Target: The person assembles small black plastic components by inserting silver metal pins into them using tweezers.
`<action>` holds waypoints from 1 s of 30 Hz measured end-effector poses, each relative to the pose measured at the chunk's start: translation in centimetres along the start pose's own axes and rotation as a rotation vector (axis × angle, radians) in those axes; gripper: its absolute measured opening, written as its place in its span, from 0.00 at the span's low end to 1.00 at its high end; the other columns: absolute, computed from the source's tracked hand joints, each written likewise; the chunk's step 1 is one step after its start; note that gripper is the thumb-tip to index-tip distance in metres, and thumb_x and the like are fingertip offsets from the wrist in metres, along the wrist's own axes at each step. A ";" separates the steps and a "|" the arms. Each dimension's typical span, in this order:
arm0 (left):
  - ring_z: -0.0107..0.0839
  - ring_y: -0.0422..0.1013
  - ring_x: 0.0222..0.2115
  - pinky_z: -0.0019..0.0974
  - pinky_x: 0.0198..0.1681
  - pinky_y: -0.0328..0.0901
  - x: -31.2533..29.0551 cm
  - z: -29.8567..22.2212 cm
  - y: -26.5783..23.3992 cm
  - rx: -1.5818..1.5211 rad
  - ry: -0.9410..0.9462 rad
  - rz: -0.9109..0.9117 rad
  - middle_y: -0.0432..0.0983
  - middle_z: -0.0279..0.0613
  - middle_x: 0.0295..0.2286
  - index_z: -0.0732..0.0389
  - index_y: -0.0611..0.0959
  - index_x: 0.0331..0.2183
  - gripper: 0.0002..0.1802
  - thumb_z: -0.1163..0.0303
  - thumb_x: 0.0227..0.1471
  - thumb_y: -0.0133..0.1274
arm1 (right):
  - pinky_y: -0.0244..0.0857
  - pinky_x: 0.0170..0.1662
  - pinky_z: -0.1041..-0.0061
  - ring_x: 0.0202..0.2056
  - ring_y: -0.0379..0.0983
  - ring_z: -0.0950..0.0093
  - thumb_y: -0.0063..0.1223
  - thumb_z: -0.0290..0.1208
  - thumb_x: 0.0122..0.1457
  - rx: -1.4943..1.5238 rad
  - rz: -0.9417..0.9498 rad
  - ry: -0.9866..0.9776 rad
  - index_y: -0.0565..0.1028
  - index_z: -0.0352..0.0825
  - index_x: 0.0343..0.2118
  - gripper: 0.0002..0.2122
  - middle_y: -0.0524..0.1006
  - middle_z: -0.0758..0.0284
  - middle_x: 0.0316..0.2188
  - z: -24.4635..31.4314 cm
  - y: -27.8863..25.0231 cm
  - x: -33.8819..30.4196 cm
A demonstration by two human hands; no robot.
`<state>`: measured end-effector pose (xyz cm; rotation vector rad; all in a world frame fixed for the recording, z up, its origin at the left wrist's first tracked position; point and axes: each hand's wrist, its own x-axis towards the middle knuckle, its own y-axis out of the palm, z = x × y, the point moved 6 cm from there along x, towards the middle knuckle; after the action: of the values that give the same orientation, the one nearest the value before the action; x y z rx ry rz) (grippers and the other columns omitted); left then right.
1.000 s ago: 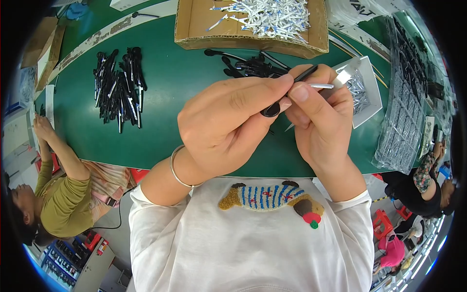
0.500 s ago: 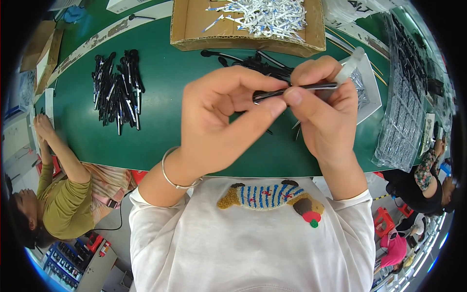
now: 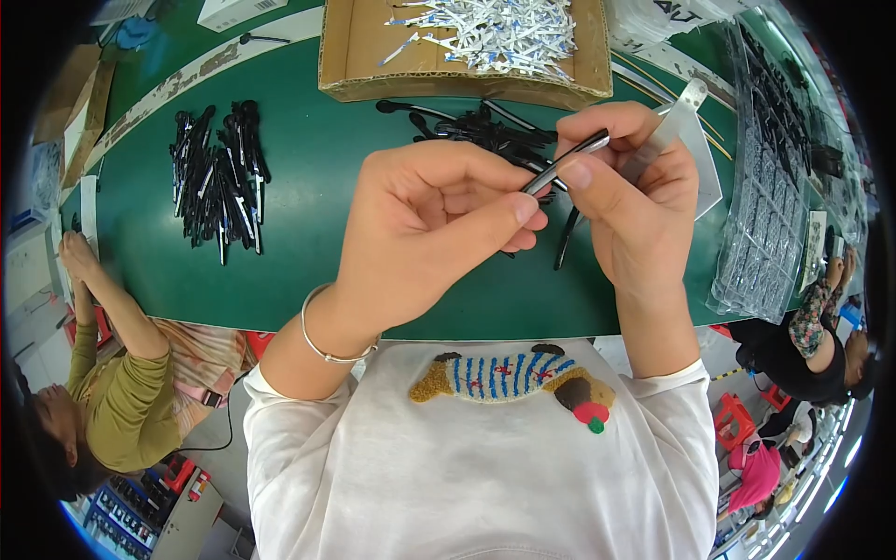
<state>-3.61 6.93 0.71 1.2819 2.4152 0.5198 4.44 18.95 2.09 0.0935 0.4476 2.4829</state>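
Both hands meet just in front of the cardboard box point(image 3: 457, 84) of white strips. The left hand point(image 3: 429, 219) and right hand point(image 3: 630, 187) together pinch a slim black rod point(image 3: 567, 159), the left thumb and fingers at its lower end, the right fingertips closed round its upper end. What sits at the rod's tip is hard to make out. The work probably goes best with the left grip steady and only the right fingers turning or pressing, kept over the loose black pile point(image 3: 485, 131) directly before the box.

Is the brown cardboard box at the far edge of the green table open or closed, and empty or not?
Open and not empty: the brown cardboard box has no lid, and a heap of white paper strips lies inside.
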 end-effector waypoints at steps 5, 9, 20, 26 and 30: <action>0.24 0.74 0.24 0.24 0.28 0.70 -0.3 -0.6 0.1 0.116 0.095 0.023 0.77 0.42 0.25 0.71 0.79 0.28 0.03 0.83 0.46 0.54 | 0.49 0.19 0.90 0.22 0.68 0.85 0.53 0.17 0.49 -0.173 0.067 -0.190 0.69 0.26 0.38 0.12 0.75 0.63 0.25 1.0 0.5 -0.3; 0.23 0.72 0.20 0.23 0.22 0.66 -1.0 -1.9 0.0 0.454 0.411 -0.108 0.76 0.42 0.22 0.71 0.79 0.26 0.04 0.84 0.42 0.57 | 0.49 0.19 0.91 0.21 0.66 0.86 0.53 0.18 0.50 -0.026 -0.020 -0.204 0.68 0.27 0.38 0.11 0.75 0.61 0.26 1.2 0.5 -0.9; 0.31 0.70 0.15 0.27 0.18 0.63 -1.3 -3.7 1.6 0.871 0.744 -0.090 0.74 0.42 0.17 0.67 0.80 0.23 0.06 0.83 0.35 0.60 | 0.47 0.18 0.90 0.19 0.60 0.88 0.51 0.17 0.51 -0.107 0.023 -0.257 0.69 0.29 0.32 0.06 0.76 0.59 0.27 1.3 0.1 -0.7; 0.33 0.70 0.15 0.28 0.18 0.64 -1.7 -3.7 1.7 0.952 0.817 -0.111 0.73 0.42 0.16 0.66 0.80 0.23 0.07 0.82 0.35 0.60 | 0.51 0.20 0.90 0.22 0.66 0.85 0.52 0.16 0.50 -0.189 0.035 -0.239 0.69 0.29 0.31 0.06 0.76 0.59 0.28 1.5 0.1 -0.9; 0.34 0.71 0.18 0.28 0.21 0.65 -2.1 -3.8 2.1 1.030 0.832 -0.054 0.76 0.46 0.20 0.70 0.78 0.24 0.08 0.86 0.36 0.59 | 0.53 0.21 0.90 0.23 0.68 0.84 0.51 0.15 0.49 -0.250 0.045 -0.257 0.69 0.29 0.31 0.06 0.76 0.59 0.28 1.6 -0.1 -0.7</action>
<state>-2.79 5.72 5.30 1.5158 3.6443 -0.4017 5.34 19.08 3.59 0.3197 0.0268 2.5045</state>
